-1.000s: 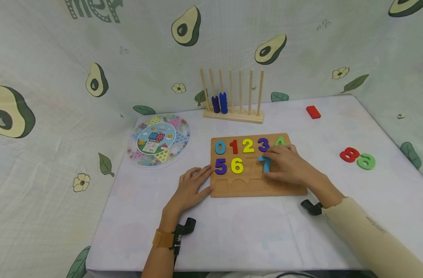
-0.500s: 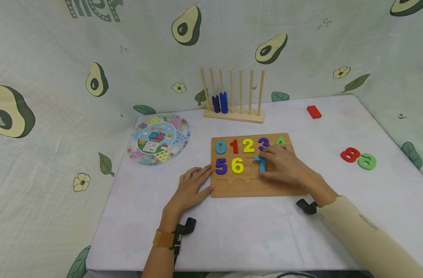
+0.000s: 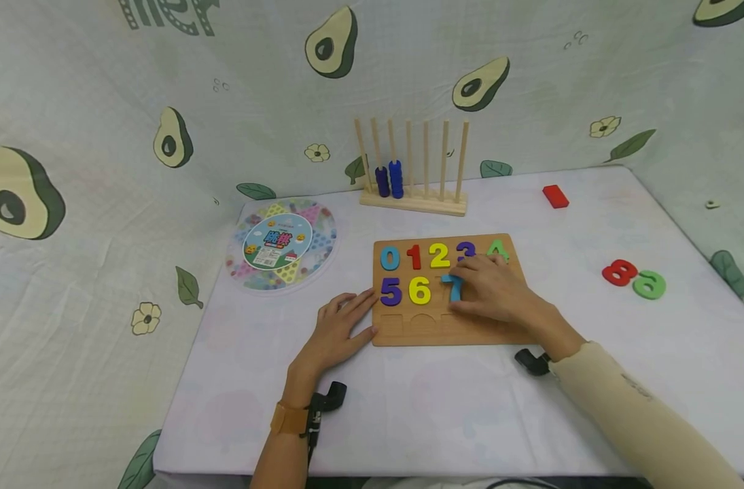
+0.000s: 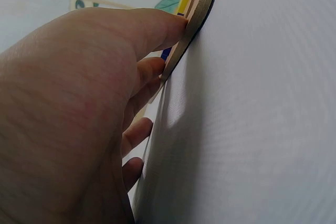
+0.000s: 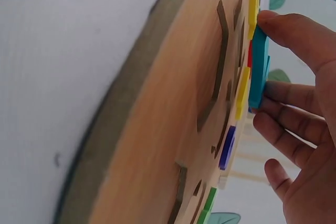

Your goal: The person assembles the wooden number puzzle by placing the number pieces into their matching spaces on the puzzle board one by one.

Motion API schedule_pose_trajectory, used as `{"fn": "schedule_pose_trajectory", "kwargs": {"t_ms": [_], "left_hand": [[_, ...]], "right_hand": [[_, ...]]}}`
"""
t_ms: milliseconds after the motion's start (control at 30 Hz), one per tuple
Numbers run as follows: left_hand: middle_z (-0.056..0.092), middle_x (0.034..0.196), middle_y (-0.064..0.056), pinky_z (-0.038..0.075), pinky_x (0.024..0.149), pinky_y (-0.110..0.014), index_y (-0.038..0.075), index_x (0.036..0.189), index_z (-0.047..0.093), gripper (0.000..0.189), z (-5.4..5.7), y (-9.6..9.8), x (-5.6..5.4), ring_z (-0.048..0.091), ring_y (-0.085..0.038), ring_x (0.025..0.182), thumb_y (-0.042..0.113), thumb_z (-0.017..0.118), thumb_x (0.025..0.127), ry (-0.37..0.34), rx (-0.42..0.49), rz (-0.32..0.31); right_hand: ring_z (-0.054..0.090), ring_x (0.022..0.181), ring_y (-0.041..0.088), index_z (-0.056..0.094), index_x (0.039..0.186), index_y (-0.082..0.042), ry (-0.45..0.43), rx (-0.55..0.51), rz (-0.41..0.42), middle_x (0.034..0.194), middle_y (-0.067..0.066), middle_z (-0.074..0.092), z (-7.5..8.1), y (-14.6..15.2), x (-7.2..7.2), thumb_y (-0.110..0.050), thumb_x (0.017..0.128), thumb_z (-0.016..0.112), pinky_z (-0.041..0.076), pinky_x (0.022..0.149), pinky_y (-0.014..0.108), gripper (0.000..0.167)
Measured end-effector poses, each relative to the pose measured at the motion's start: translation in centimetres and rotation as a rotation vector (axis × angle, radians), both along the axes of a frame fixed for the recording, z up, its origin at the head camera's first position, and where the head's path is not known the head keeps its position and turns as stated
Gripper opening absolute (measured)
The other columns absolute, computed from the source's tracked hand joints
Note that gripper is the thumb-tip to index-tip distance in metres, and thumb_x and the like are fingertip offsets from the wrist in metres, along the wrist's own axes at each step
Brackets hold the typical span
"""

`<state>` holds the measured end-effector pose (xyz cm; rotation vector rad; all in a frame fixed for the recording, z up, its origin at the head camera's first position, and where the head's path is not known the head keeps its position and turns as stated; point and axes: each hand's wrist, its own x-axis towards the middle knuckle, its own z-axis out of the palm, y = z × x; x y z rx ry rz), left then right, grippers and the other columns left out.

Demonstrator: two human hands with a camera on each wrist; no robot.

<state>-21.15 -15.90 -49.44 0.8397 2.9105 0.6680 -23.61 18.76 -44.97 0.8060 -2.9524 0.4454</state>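
A wooden number board (image 3: pixel 427 333) lies on the table, with the pieces 0 to 6 set in its upper two rows. My right hand (image 3: pixel 494 288) pinches a blue number 7 (image 3: pixel 454 288) between thumb and fingers, close over the board to the right of the yellow 6 (image 3: pixel 419 291). In the right wrist view the blue 7 (image 5: pixel 258 66) stands out above the board's surface. My left hand (image 3: pixel 338 329) has its fingers stretched out at the board's left edge; the left wrist view shows its thumb (image 4: pixel 163 29) on that edge.
A red 8 (image 3: pixel 620 272) and a green number piece (image 3: pixel 649 284) lie to the right, a red block (image 3: pixel 556 196) behind them. At the back stands a wooden peg rack (image 3: pixel 414 201) with blue beads. A round colourful box (image 3: pixel 280 244) lies at the left.
My right hand has moved left with the blue 7, from near the green 4's side toward the yellow 6. The left hand has stayed at the board's edge.
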Motion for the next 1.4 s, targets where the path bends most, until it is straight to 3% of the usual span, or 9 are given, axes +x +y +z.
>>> {"fn": "schedule_pose_trajectory", "kwargs": {"t_ms": [567, 867, 1000, 1167, 1400], "left_hand": [[0.027, 0.162, 0.014, 0.022, 0.109, -0.050, 0.031, 0.158, 0.033, 0.065, -0.3, -0.1, -0.4, 0.025, -0.022, 0.143, 0.054, 0.050, 0.100, -0.028, -0.039, 0.006], [0.029, 0.162, 0.012, 0.022, 0.108, -0.051, 0.029, 0.157, 0.036, 0.063, -0.2, -0.1, -0.3, 0.027, -0.023, 0.143, 0.052, 0.051, 0.100, -0.014, -0.021, 0.007], [0.028, 0.162, 0.013, 0.022, 0.108, -0.051, 0.029, 0.157, 0.036, 0.063, -0.3, -0.1, -0.3, 0.026, -0.023, 0.143, 0.052, 0.050, 0.100, -0.019, -0.025, 0.005], [0.027, 0.162, 0.014, 0.022, 0.108, -0.050, 0.030, 0.157, 0.035, 0.063, -0.4, 0.0, -0.4, 0.026, -0.022, 0.143, 0.053, 0.049, 0.100, -0.017, -0.032, 0.004], [0.028, 0.162, 0.012, 0.023, 0.108, -0.051, 0.029, 0.156, 0.037, 0.064, -0.4, -0.1, -0.3, 0.026, -0.023, 0.143, 0.053, 0.051, 0.099, -0.012, -0.021, 0.005]], "right_hand": [[0.046, 0.127, 0.031, 0.066, 0.131, -0.009, -0.031, 0.017, -0.011, 0.132, 0.010, 0.059, -0.8, -1.0, -0.8, -0.054, 0.085, 0.074, 0.026, 0.102, 0.054, 0.065], [0.046, 0.115, 0.030, 0.067, 0.127, -0.008, -0.041, -0.030, -0.035, 0.122, 0.006, 0.056, -1.2, -1.1, -1.1, -0.049, 0.084, 0.078, 0.032, 0.087, 0.049, 0.060], [0.045, 0.125, 0.032, 0.064, 0.130, -0.007, -0.060, -0.034, -0.039, 0.130, 0.010, 0.055, -1.1, -0.8, -0.9, -0.049, 0.086, 0.075, 0.030, 0.098, 0.057, 0.062], [0.040, 0.135, 0.035, 0.061, 0.135, -0.007, -0.077, -0.062, -0.051, 0.139, 0.014, 0.054, -0.8, 0.4, -0.3, -0.045, 0.089, 0.074, 0.020, 0.109, 0.065, 0.061], [0.046, 0.124, 0.032, 0.066, 0.127, -0.007, -0.034, -0.065, -0.055, 0.127, 0.010, 0.061, -0.2, 2.6, 0.7, -0.034, 0.091, 0.073, 0.027, 0.095, 0.054, 0.046]]}}
